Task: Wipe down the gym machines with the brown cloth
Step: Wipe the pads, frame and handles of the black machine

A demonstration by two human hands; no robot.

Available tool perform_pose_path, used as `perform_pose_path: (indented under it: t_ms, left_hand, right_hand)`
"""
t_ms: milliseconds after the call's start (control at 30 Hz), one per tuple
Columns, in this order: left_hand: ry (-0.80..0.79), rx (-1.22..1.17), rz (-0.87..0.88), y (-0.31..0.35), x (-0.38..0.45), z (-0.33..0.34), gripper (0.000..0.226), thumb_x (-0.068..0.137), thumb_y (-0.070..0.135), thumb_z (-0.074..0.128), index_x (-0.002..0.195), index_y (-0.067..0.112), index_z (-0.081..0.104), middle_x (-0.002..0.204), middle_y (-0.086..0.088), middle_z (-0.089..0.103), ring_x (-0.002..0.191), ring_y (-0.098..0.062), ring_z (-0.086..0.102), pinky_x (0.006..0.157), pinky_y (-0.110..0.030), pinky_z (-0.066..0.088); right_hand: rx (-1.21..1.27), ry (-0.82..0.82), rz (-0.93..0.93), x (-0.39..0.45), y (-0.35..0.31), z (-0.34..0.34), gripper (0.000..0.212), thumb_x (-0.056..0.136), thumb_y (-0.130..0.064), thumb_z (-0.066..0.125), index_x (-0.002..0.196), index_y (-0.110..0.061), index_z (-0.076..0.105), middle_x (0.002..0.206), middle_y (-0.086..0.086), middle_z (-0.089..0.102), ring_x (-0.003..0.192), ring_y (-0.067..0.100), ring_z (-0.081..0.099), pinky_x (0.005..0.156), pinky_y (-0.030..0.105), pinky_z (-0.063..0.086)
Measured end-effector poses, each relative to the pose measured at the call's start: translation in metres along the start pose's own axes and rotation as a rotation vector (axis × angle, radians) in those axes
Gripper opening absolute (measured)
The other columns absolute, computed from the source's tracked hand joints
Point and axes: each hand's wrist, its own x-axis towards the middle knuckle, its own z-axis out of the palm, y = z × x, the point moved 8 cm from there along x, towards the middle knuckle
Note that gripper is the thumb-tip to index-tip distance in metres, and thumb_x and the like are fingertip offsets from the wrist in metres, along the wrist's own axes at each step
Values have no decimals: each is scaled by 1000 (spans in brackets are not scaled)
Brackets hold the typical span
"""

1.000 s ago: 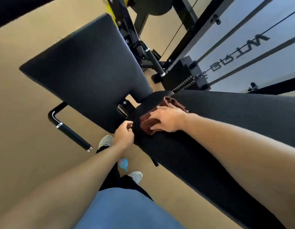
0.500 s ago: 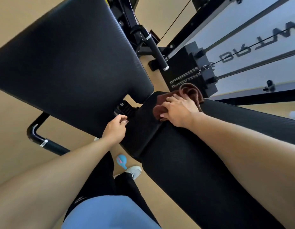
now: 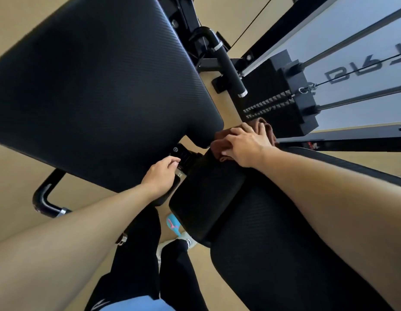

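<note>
Right hand: the right hand [image 3: 245, 145] lies palm down on the brown cloth [image 3: 219, 143], fingers spread and curled over it, pressing it onto the end of the narrow pad [image 3: 208, 198]; it holds nothing else
Brown cloth: bunched under the right hand at the far end of the narrow pad, beside the corner of the large back pad [image 3: 100, 93]; a fold shows past the fingers, towards the weight stack [image 3: 275, 104]
Left hand: the left hand [image 3: 161, 176] rests at the metal bracket [image 3: 183, 157] in the gap between the two pads, fingers loosely bent, fingertips touching the bracket; whether it grips any part cannot be told
Large back pad: black, textured, tilted, filling the upper left of the view
Narrow pad: black, joined to a wider black seat pad [image 3: 284, 254] that runs to the lower right
Handles: one black handle [image 3: 228, 68] with chrome end above the cloth; a second black handle [image 3: 45, 200] at lower left
Weight stack: black, with guide rods and a cable, just behind the cloth
Floor: tan floor [image 3: 20, 162]; the person's dark trousers and a light shoe show below
</note>
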Motion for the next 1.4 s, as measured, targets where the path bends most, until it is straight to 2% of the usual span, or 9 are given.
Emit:
perform_pose_path:
  t_ms: [133,367,500,667,800,1000,1100,1200,1400]
  left_hand:
    - [-40,-32,-3,-13,3,11,38,107,36,32,135,31,58,134,8,60,127,-14,52,101,-31,41]
    - [52,-152,-21,-25,-3,-22,39,106,36,28,120,28,64,117,11,66,108,-8,63,104,-42,49]
    - [11,-122,-6,-21,0,-23,41,106,39,30,127,25,62,125,8,64,114,-12,61,106,-42,46]
    - [-50,-13,31,-5,2,-9,45,107,41,28,141,28,54,139,7,58,131,-15,49,101,-30,37]
    - [-112,-18,52,3,-10,13,45,108,40,27,145,27,50,146,5,53,137,-17,44,102,-28,33]
    - [-129,18,13,0,-28,16,43,106,44,33,140,29,54,139,3,58,130,-21,51,104,-36,41]
    - [-150,-31,91,12,-38,17,47,93,52,60,135,33,56,130,10,61,124,-11,54,103,-35,46]
    - [-159,-22,235,45,-49,23,53,82,51,75,130,36,60,126,18,57,120,-2,52,102,-32,45]
    - [-12,-95,334,94,-64,37,33,93,8,50,112,28,69,118,12,64,114,-8,58,97,-31,48]
  right_hand:
    - [-26,-55,-57,21,-47,19,56,102,-60,39,150,-34,46,165,1,31,156,38,11,119,71,4]
    - [-97,-285,-566,-55,-216,94,54,101,-58,46,150,-36,46,164,-6,33,155,31,15,123,60,12]
    - [-37,-128,-417,-18,-159,61,49,100,-51,55,144,-32,51,153,-3,49,149,28,33,121,59,19]
    - [45,3,-37,29,-2,-4,46,101,-48,54,143,-30,51,155,1,45,149,29,28,120,63,20]
    - [63,-52,-268,-6,-39,3,41,98,-50,58,136,-31,58,144,-2,56,143,25,41,121,47,22]
    - [145,-303,-732,-117,-125,31,44,100,-37,62,144,-29,57,156,-10,47,153,17,27,125,34,12]
    - [102,-318,-663,-107,-80,6,46,101,-30,63,145,-28,55,159,-10,43,152,14,28,121,26,13]
    - [50,-226,-495,-95,-17,-28,45,98,-36,65,142,-30,58,153,-9,48,148,17,34,121,35,22]
    - [-70,-91,-440,-112,-32,-26,36,97,-54,58,124,-32,65,129,-7,55,129,21,44,104,43,38]
